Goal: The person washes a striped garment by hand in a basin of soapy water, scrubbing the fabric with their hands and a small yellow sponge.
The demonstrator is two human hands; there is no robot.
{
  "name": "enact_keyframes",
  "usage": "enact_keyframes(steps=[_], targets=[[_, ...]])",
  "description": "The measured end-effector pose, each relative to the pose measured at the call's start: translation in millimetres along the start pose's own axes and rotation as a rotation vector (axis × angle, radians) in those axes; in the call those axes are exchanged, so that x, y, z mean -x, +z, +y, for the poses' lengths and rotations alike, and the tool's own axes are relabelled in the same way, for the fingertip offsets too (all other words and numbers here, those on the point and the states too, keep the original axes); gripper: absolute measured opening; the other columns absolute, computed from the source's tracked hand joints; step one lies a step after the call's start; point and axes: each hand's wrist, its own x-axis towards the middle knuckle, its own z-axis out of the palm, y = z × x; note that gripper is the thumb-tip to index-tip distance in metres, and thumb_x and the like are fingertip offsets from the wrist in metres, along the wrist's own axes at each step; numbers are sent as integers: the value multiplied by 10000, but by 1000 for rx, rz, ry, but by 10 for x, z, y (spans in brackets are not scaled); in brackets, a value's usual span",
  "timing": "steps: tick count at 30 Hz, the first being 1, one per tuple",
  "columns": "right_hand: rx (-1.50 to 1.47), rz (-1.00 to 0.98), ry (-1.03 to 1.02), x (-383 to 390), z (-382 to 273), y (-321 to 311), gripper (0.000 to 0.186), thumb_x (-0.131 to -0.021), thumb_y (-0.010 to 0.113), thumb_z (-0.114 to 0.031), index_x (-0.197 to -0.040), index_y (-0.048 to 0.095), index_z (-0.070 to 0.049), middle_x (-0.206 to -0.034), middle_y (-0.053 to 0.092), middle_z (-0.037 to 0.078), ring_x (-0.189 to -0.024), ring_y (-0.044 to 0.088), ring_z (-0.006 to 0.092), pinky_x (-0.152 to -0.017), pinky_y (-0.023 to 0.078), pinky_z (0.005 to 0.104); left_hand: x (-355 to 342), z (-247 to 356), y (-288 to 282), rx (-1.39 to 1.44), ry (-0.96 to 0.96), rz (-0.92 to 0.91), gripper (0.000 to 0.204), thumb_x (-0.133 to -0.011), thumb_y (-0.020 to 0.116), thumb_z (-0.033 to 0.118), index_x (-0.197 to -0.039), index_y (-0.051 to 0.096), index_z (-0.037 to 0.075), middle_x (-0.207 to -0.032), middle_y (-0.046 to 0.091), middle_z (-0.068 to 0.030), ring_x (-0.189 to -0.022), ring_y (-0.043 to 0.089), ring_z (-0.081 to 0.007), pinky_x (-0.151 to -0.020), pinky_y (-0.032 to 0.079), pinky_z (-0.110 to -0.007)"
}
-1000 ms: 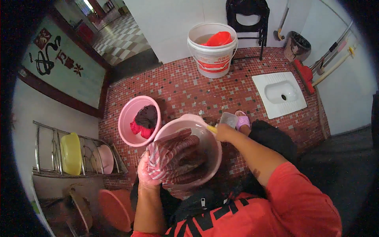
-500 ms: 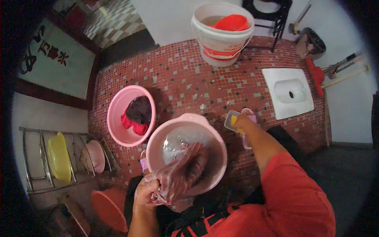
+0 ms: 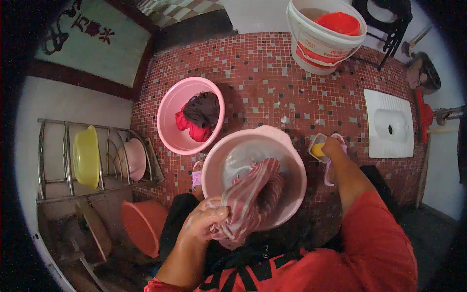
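Metal rack [image 3: 69,168]: at the left edge of the tiled floor [image 3: 258,97]; bearing one yellow basin [image 3: 86,155], one pale pink basin [image 3: 134,159].

Orange tub [image 3: 140,228]: near the rack's lower right corner, tilted.

Small pink basin [image 3: 169,127]: just beyond the large basin's far-left rim; containing a dark garment [image 3: 203,109] and a red garment [image 3: 195,132].

Left hand [image 3: 204,217]: closed firmly on one end of the striped cloth, just outside the large basin's near-left rim.

Striped cloth [image 3: 243,199]: red and grey, wet-looking; reaching from the left hand over that rim into the basin. Spread wider a second ago, now bunched, baring more water.

Large basin [image 3: 298,181]: pale pink, part-filled with cloudy water [image 3: 238,163] (soapy, judging by the look).

White bucket [image 3: 311,46]: at the floor's far edge; red vessel [image 3: 340,23] inside.

Clear tray [image 3: 315,139]: right of the large basin's rim; yellow piece [image 3: 318,150] within.

Right hand [image 3: 334,146]: at the tray's right edge, touching or gripping the yellow piece (impossible to tell which). By the large basin's rim a second ago, now well clear; cloth apparently left to one-handed support.

Squat pan [image 3: 379,104]: white, towards the floor's right edge.
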Motion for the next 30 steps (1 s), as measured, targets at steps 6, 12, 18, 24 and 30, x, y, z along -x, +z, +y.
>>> enact_keyframes(steps=[6, 12, 18, 24, 30], targets=[[-799, 117, 11, 307, -458, -641, 404, -731, 615, -290, -1022, 588, -12, -950, 613, 154, -912, 583, 255, -764, 466, 366, -30, -76, -26, 25, 32, -56, 480, -753, 614, 350, -1054, 516, -10, -856, 599, -89, -667, 591, -173, -552, 495, -285], [-1246, -748, -979, 2161, -2076, -1786, 646, -770, 635, -242, -1303, 319, -59, -1203, 462, 76, -1052, 460, 153, -915, 346, 295, 114, -160, 23, 97, 126, -132, 432, -827, 554, 353, -1075, 514, 2, -936, 595, -115, -770, 593, -191, -695, 496, -315], [-905, -489, -621, 2929, -2141, -1762, 615, -732, 682, -209, -1247, 396, -34, -1035, 559, 70, -874, 544, 126, -791, 437, 266, 247, -282, -111, 146, 156, -32, 449, -852, 487, 430, -1084, 526, 47, -961, 594, -111, -833, 591, -212, -717, 499, -378], [-1654, -403, -586, 3124, -2082, -1717, 243, -798, 597, -149, -1017, 536, -62, -907, 599, 45, -795, 581, 140, -728, 474, 293, 317, -454, -167, 433, 277, 31, 390, -839, 520, 400, -1067, 542, 85, -912, 600, -89, -784, 581, -221, -653, 489, -376], [-1804, -437, -642, 3077, -2310, -1571, 228, -838, 554, -208, -1033, 530, -92, -1000, 605, 54, -883, 594, 171, -736, 499, 323, 275, -915, -204, 672, 150, -246, 323, -868, 457, 413, -872, 582, 115, -590, 502, -12, -386, 370, -119, -354, 304, -273]])
